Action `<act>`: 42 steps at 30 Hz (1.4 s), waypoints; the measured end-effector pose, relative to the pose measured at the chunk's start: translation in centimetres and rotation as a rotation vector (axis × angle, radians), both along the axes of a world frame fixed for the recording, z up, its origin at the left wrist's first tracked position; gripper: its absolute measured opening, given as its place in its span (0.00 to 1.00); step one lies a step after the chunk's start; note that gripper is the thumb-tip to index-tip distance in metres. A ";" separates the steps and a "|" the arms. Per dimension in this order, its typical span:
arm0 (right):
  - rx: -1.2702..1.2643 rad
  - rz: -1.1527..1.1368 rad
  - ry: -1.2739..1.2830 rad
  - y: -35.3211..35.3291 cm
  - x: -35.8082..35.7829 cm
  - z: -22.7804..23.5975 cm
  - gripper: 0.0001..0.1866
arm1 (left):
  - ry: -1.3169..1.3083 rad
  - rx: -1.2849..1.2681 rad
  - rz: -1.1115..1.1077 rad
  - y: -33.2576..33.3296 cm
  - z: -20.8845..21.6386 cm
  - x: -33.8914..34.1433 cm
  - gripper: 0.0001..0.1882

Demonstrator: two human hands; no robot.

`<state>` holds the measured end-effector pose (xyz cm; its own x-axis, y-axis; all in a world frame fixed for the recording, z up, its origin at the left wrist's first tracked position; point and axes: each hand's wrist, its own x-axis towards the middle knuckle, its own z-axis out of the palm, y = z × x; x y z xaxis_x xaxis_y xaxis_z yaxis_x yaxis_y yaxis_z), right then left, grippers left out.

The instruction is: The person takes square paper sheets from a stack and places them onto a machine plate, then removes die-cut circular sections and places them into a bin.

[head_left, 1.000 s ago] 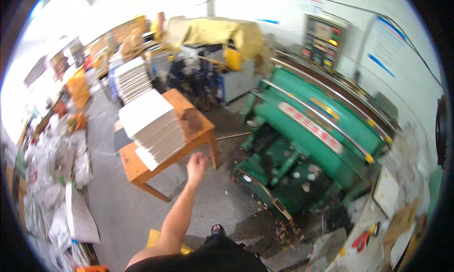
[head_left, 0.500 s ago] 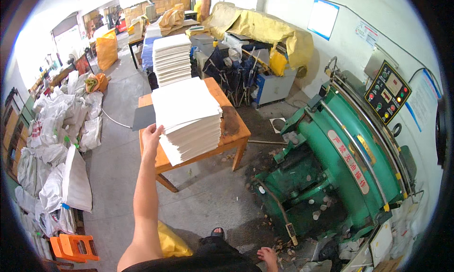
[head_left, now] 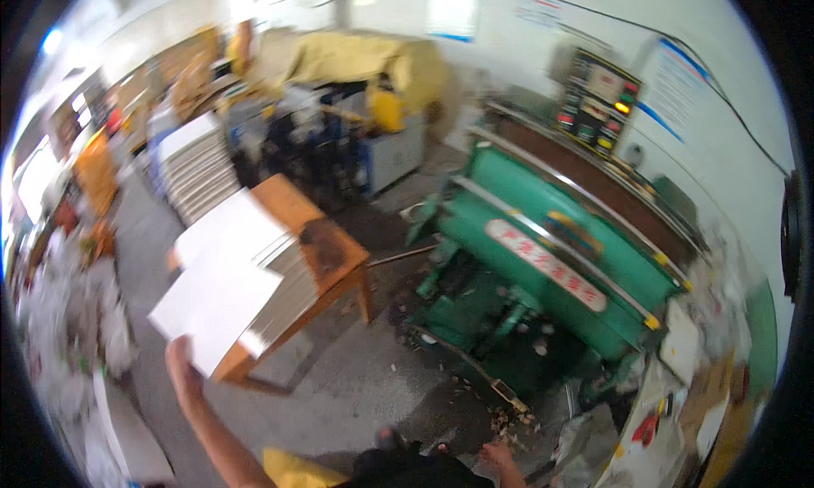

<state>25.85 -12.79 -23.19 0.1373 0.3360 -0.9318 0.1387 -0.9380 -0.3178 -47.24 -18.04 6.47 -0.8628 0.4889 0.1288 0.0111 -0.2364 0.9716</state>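
Observation:
My left hand (head_left: 181, 365) is closed on the near corner of a white sheet (head_left: 216, 306), which looks stiff like board. The sheet lies askew, its near part reaching past a tall stack of white sheets (head_left: 292, 289). That stack stands on a wooden table (head_left: 346, 255), whose top carries a dark stain. Low in the view, my right hand (head_left: 498, 458) hangs apart from everything, nearest to debris on the floor. Motion blurs its fingers, and I see nothing clearly in it.
A green machine (head_left: 526, 250) with a control panel (head_left: 598, 102) fills the right side. Behind the table rises a second white stack (head_left: 199, 166). White sacks (head_left: 76, 293) line the left, a yellow sack (head_left: 297, 471) lies near my feet, and scraps litter the floor by the machine.
My left hand has pulled the top sheet toward me and off square from the stack. The view has swung right, bringing more of the machine's side into sight.

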 end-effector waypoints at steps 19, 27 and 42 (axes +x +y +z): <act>0.828 -0.702 -0.009 32.2 11.4 19.0 0.25 | -0.614 -0.435 -1.054 17.1 -1.9 42.7 0.25; 0.567 -0.725 0.430 42.3 14.7 9.5 0.16 | -0.664 -0.666 -1.135 16.5 -7.7 47.3 0.25; 1.014 -0.777 0.315 20.5 26.9 21.2 0.23 | -0.917 -0.447 -1.068 42.1 -17.1 67.8 0.20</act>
